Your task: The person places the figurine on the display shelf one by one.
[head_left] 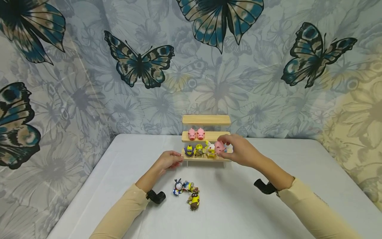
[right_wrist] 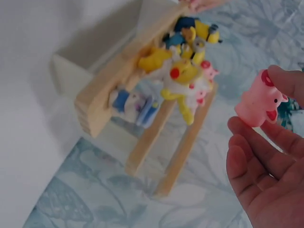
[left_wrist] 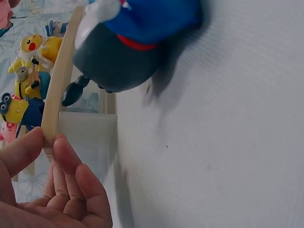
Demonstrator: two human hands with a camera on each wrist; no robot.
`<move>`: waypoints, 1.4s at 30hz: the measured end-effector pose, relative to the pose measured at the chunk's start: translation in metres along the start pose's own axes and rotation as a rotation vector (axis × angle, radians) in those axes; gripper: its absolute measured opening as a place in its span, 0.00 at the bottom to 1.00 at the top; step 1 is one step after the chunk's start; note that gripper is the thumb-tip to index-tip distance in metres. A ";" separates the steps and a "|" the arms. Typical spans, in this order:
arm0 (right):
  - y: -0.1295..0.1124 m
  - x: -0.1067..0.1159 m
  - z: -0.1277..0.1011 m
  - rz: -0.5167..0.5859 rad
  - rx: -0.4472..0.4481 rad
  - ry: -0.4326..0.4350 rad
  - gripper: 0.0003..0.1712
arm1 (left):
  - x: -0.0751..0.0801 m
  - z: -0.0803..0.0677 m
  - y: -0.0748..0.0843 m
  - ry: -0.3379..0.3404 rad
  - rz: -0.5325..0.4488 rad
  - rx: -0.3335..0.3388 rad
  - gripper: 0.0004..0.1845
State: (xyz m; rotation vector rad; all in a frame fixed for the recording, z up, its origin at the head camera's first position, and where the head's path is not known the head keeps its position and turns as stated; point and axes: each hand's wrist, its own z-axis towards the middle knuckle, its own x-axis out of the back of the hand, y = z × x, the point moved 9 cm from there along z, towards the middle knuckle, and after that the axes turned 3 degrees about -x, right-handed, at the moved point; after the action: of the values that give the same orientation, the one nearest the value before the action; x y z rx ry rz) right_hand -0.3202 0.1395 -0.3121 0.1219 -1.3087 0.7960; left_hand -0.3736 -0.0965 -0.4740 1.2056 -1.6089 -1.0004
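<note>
My right hand [head_left: 243, 151] holds a pink pig figure [right_wrist: 256, 102] between thumb and fingers, in front of the right part of a three-tier wooden shelf [head_left: 206, 119]. With thumb and index finger, my left hand [left_wrist: 71, 183] pinches the left end of the bottom board [left_wrist: 61, 80]. Along that board stand a minion figure [head_left: 189, 151], another minion with a small guitar [left_wrist: 33, 80], a yellow figure with red cheeks [right_wrist: 183, 73] and a blue-and-white figure [right_wrist: 133, 107]. Two more pink pigs [head_left: 196, 134] sit side by side on the middle board.
On the white tabletop [head_left: 238, 205], nearer me, lie several loose figures: a dark-headed one in blue [head_left: 178, 187], a minion in blue [head_left: 188, 186] and a yellow-and-brown minion [head_left: 194, 200]. Behind the shelf hangs a butterfly-patterned cloth [head_left: 215, 89]. The top board holds no figures.
</note>
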 end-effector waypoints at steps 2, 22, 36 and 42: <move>0.006 0.003 0.007 0.022 -0.023 -0.007 0.22 | 0.000 0.000 0.001 0.002 0.000 0.004 0.13; 0.049 -0.007 0.057 0.102 -0.168 -0.029 0.25 | 0.000 -0.001 0.004 0.006 0.020 0.007 0.09; 0.060 -0.032 0.071 0.151 -0.197 -0.080 0.19 | 0.000 0.003 0.000 0.005 0.026 0.019 0.11; 0.065 -0.038 0.073 0.145 -0.214 -0.097 0.22 | 0.001 0.002 -0.001 0.007 0.027 0.023 0.11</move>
State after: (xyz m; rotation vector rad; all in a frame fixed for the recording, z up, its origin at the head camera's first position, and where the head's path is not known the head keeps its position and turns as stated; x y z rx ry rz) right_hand -0.4190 0.1332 -0.3469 -0.1067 -1.4988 0.7747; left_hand -0.3753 -0.0971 -0.4756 1.1988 -1.6312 -0.9619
